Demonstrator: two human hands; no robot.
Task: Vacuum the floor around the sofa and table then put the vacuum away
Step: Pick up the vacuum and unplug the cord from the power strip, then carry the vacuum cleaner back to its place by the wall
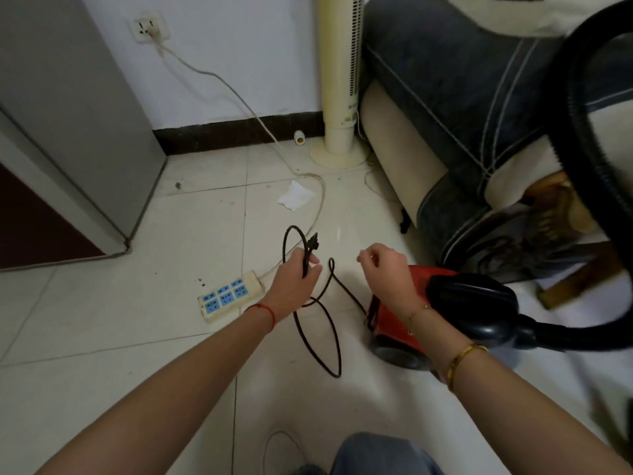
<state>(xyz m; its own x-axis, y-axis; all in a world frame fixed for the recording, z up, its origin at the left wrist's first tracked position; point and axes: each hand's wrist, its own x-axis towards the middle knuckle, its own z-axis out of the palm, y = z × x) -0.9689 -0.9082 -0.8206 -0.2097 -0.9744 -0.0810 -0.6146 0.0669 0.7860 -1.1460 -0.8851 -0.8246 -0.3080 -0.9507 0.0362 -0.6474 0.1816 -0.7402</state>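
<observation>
Black cord [322, 323], one length of it, loops across the tiles at centre frame; my left hand [294, 279] grips it just below its single plug [312, 242]. My right hand [385, 269] hovers beside it, fingers loosely curled, holding nothing. One red vacuum [404, 320] sits at right centre under my right wrist, by the sofa [445, 97]. One power strip [230, 296] with six blue sockets lies left of the cord.

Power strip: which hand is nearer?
Left. The left hand, gripping the black cord near its plug, hangs just right of the power strip. The right hand is farther right, over the red vacuum.
</observation>
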